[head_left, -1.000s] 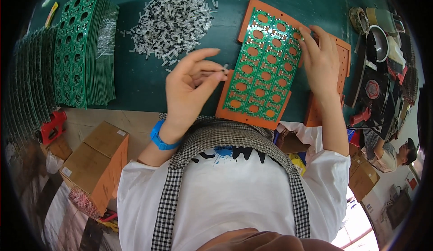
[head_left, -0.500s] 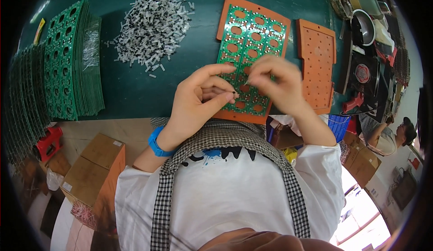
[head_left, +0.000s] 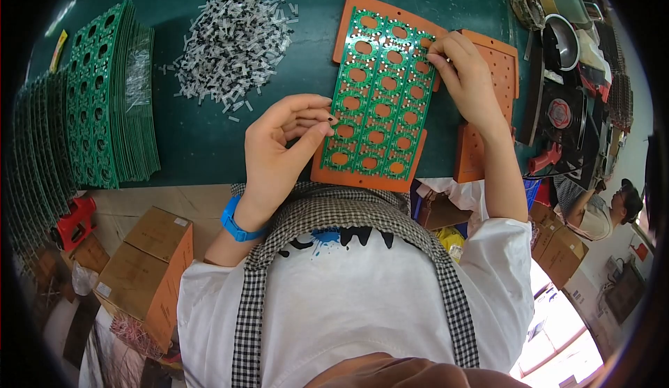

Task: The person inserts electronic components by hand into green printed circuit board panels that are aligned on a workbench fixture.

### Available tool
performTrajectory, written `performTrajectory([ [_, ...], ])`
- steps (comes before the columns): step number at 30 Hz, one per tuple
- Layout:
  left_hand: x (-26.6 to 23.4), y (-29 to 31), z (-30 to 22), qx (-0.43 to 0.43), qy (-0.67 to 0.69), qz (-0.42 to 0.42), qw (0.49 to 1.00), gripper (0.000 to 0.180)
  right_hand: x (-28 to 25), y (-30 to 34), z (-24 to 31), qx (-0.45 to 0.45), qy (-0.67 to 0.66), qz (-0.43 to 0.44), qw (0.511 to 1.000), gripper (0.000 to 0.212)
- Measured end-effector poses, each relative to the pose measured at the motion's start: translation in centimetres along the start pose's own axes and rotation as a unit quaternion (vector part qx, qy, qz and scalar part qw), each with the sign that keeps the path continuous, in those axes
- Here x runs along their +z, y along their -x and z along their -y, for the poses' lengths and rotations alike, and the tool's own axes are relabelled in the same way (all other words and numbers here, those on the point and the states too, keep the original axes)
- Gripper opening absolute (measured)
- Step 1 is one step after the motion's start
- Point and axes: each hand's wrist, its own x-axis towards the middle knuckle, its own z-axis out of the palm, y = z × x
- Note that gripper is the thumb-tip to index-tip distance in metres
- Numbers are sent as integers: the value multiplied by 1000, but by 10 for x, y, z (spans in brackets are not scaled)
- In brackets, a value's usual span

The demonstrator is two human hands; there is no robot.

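A green circuit board panel (head_left: 380,95) with rows of round holes lies on an orange tray (head_left: 348,177) on the dark green table. My left hand (head_left: 286,144) rests at the panel's lower left edge, fingers curled around a few small white and black components. My right hand (head_left: 463,74) is at the panel's upper right corner. Its fingertips are pinched together on a small component and touch the board. A loose pile of the same small components (head_left: 233,39) lies to the upper left of the panel.
A second orange tray (head_left: 498,60) lies under my right hand. Fanned stacks of green panels (head_left: 111,95) fill the table's left side. Tools and a round metal bowl (head_left: 561,39) sit at the far right. Cardboard boxes (head_left: 150,262) stand below the table edge, and another person (head_left: 606,210) sits lower right.
My hands met over the panel's lower part, then my right hand moved up to the upper right corner. My left hand stayed at the panel's left edge.
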Motion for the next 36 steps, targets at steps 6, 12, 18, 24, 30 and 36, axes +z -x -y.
performTrajectory([
  [6,0,-1,1,1,4,1,1000,27,0,0,0,1,-4,7,1000,9],
  [12,2,1,1,-1,34,-6,999,32,13,11,-3,1,42,-62,997,10],
  [18,10,3,-8,-10,-11,0,1000,42,15,24,12,-72,144,-114,980,29],
  [24,21,11,-5,-17,-5,7,1000,45,21,34,85,-75,-119,-19,990,30],
  [30,14,15,-12,57,-246,-45,967,37,23,42,76,-28,-143,-17,989,11],
  [36,-50,13,-6,69,-605,-265,748,38,8,36,25,84,-74,-57,992,5],
])
